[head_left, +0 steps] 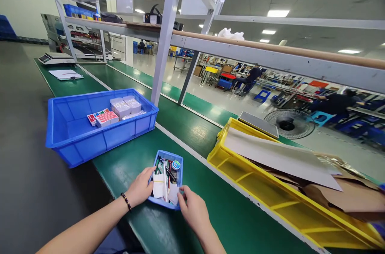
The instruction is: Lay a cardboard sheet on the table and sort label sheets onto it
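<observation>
1. The left hand rests against the left side of a small blue tray on the green bench, fingers loosely spread along its wall and not closed on anything; a dark bead bracelet sits on that wrist
2. The right hand is at the tray's near right corner, thumb and fingertips pinched together on the edge of a white paper inside it
3. The small blue tray lies near the bench's front edge, between the 2 hands, packed with pens, folded white papers and a round blue-and-white roll
4. A large blue bin stands to the left and behind, holding wrapped packs and red-patterned card packs
5. A yellow bin to the right carries a grey board and brown cardboard
</observation>
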{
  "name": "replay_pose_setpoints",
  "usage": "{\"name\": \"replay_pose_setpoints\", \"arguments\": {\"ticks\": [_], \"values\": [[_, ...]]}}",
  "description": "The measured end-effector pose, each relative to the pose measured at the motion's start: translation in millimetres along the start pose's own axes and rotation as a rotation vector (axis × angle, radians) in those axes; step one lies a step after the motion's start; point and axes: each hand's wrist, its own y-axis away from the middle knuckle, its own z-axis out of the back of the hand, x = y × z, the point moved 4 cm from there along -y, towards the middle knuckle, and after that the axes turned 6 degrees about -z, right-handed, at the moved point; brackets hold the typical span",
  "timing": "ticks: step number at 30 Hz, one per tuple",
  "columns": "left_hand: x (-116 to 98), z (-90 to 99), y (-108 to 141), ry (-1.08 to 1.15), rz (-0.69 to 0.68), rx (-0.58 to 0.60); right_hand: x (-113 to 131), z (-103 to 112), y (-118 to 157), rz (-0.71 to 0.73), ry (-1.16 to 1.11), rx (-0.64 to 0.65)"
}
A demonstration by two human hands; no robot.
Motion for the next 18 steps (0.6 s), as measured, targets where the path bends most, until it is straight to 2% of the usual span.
{"name": "replay_pose_setpoints", "arguments": {"ticks": [3, 6, 9, 18], "values": [[-13, -14.8, 14, -0.033, -0.042, 0.075, 4, 11, -4, 0.012, 0.217, -0.118], [-21, -27.8, 26, -0.067, -0.046, 0.135, 8, 6, -13, 0.003, 0.313, -0.053], [-25, -33.0, 30, -0.088, -0.063, 0.165, 10, -4, -21, -0.017, 0.359, 0.018], [-26, -33.5, 29, -0.122, -0.065, 0.178, 13, -11, -36, -0.093, 0.361, 0.018]]}}
